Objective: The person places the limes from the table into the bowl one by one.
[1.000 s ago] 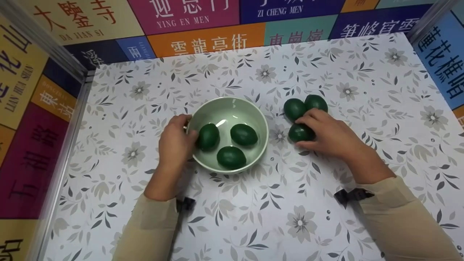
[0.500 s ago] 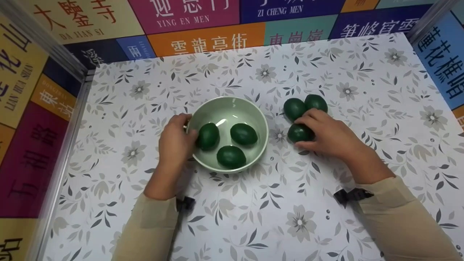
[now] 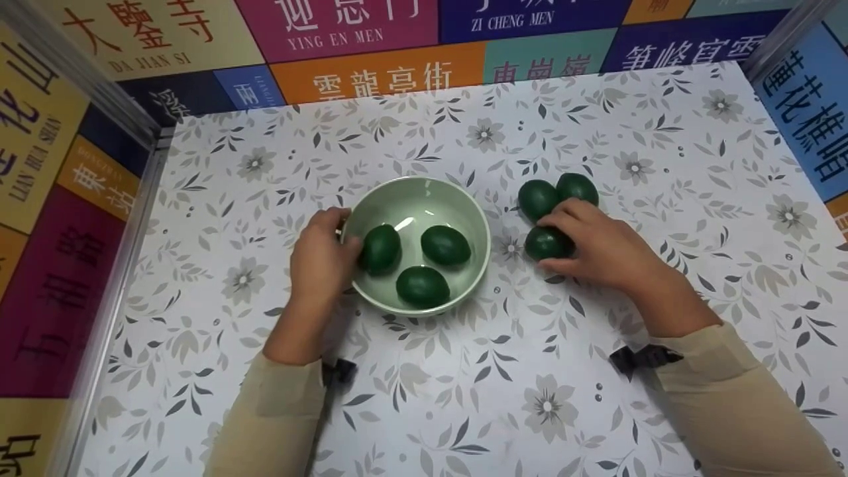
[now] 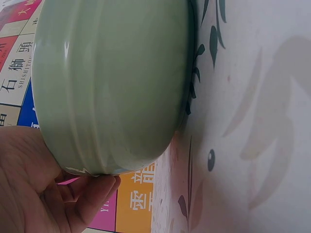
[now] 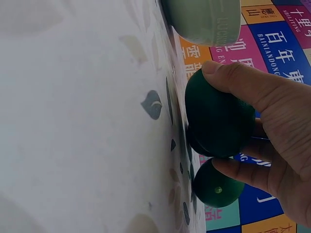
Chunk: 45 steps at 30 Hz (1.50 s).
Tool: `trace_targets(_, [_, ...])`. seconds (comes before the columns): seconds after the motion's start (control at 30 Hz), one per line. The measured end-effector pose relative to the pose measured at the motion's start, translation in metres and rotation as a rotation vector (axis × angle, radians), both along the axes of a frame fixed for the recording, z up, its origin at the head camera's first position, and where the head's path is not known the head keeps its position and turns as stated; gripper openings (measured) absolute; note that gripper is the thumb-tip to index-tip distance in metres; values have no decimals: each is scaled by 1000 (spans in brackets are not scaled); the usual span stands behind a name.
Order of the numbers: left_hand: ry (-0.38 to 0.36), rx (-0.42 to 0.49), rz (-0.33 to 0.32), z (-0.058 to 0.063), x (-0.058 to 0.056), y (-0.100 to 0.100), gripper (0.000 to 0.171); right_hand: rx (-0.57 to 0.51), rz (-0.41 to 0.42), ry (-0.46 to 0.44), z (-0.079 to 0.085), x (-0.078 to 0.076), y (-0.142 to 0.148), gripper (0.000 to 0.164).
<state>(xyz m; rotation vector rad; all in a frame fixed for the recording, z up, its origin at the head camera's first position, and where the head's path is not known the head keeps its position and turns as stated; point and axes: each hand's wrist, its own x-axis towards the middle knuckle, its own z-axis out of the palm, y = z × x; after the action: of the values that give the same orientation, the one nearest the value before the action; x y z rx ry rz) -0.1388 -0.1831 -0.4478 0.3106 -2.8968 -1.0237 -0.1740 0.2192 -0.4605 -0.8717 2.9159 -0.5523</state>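
Note:
A pale green bowl (image 3: 424, 199) stands on the table with three dark green oval fruits inside: one on the left (image 3: 382, 250), one on the right (image 3: 446, 246), one in front (image 3: 423, 287). My left hand (image 3: 321, 258) grips the bowl's left side, thumb at the rim and fingers outside. To the right of the bowl, my right hand (image 3: 606, 248) holds another dark green oval fruit (image 3: 548, 243) between thumb and fingers. Just behind it sit two more such fruits (image 3: 538, 199) (image 3: 578, 188), close together. In the right wrist view, one fruit (image 5: 218, 182) shows a pale stem spot.
A white floral sheet (image 3: 464, 397) covers the table. Upright panels with coloured sign patterns (image 3: 371, 73) border its back, left and right sides. Black wrist straps (image 3: 646, 358) sit at the sleeve cuffs. The bowl (image 5: 206, 22) also appears at the top of the right wrist view.

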Motion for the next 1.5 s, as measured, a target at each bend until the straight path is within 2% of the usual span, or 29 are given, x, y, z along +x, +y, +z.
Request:
trace_targets(1.0, [22, 13, -7, 1, 0, -1, 41, -56, 26, 50, 13, 9, -6, 57])
trace_targets(1.5, [22, 11, -4, 0, 1, 0, 40, -141, 59, 103, 16, 13, -10, 57])
